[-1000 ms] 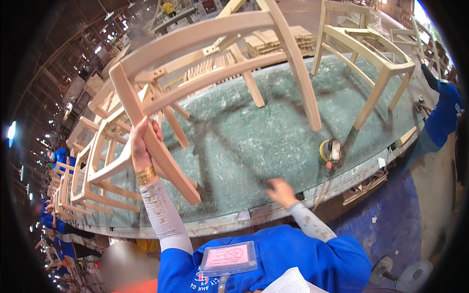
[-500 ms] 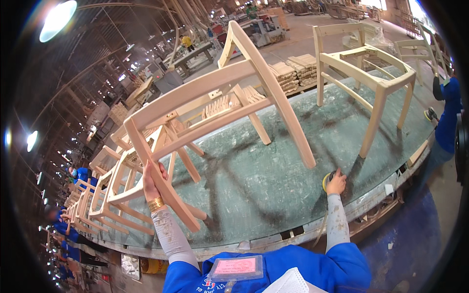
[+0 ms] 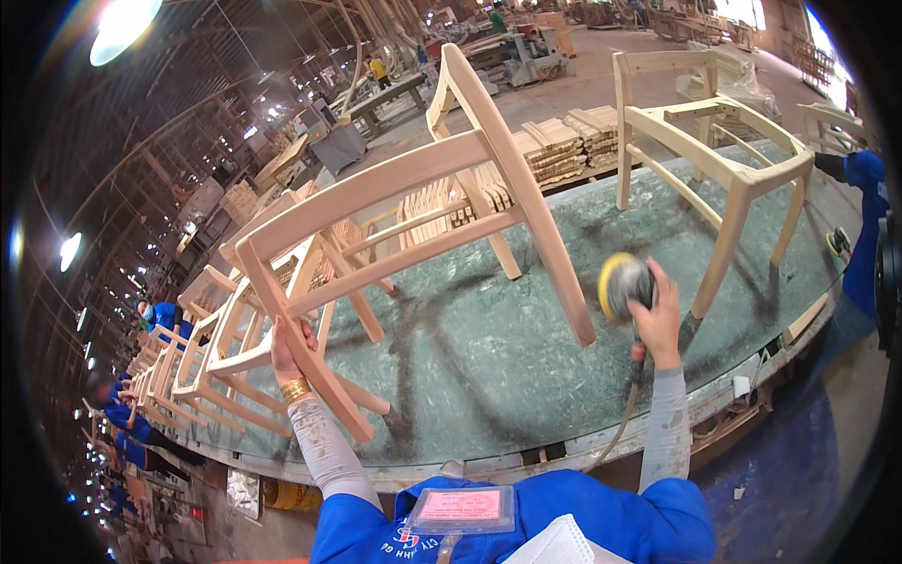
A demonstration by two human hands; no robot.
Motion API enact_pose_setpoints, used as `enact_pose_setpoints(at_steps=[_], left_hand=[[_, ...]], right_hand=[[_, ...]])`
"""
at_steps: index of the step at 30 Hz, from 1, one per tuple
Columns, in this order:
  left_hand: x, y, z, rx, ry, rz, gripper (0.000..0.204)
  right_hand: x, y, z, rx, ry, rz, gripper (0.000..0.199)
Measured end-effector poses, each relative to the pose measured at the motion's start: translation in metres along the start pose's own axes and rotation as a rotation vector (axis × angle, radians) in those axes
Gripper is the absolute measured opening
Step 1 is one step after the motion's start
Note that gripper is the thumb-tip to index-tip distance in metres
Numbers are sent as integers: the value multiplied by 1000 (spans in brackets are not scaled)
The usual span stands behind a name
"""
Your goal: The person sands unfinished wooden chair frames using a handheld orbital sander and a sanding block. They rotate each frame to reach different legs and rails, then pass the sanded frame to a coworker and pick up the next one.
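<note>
A pale wooden chair frame [image 3: 413, 246] without a seat stands tilted over the green tabletop [image 3: 470, 376] in front of me. My left hand [image 3: 293, 350] is wrapped round one of its legs, near the lower left. In my right hand [image 3: 660, 315] is a round orbital sander [image 3: 625, 287] with a yellow pad edge and a hose trailing down toward the table's near edge. The sander is raised off the table, just right of the chair's right-hand leg and apart from it. The pad is turned toward the chair.
Another bare chair frame [image 3: 714, 150] stands on the table at the right. Several more chair frames [image 3: 202, 376] line up at the left. Beyond the table lie stacked wood pieces [image 3: 564, 146]. At the far right a co-worker's blue sleeve [image 3: 864, 174] shows beside another sander [image 3: 838, 242].
My right hand has lifted the sander off the tabletop, turning its pad toward the chair's right-hand leg. The left hand keeps its hold, and the chair has shifted only slightly.
</note>
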State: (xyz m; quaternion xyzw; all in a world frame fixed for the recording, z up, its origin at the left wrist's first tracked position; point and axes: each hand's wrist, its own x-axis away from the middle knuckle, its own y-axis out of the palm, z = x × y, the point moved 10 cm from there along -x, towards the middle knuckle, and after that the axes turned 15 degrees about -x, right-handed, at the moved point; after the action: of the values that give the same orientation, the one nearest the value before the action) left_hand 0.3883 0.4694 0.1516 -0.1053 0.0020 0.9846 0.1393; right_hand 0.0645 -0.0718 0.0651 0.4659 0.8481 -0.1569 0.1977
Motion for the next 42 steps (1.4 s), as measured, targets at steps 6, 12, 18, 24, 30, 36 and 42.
enact_pose_setpoints(at_steps=[6, 12, 18, 24, 30, 36, 42], left_hand=[[-5, 6, 2, 26, 2, -21, 40], [-4, 2, -4, 55, -4, -31, 38], [-7, 2, 7, -3, 45, -40, 38], [-29, 23, 19, -61, 27, -88, 46], [-8, -4, 13, -70, -64, 56, 48], [-20, 12, 9, -39, -34, -54, 53], [-24, 17, 15, -65, -61, -11, 68]], right_hand=[[-75, 83, -164, -50, -536, -131, 65], [-127, 139, -197, 60, -546, -83, 67], [-98, 133, -164, 128, -495, -136, 62], [-155, 155, -192, 185, -547, -122, 60], [-103, 101, -136, -22, -277, -201, 71], [10, -3, -5, 340, 60, 31, 77], [123, 4, 116, 553, 487, -111, 79]])
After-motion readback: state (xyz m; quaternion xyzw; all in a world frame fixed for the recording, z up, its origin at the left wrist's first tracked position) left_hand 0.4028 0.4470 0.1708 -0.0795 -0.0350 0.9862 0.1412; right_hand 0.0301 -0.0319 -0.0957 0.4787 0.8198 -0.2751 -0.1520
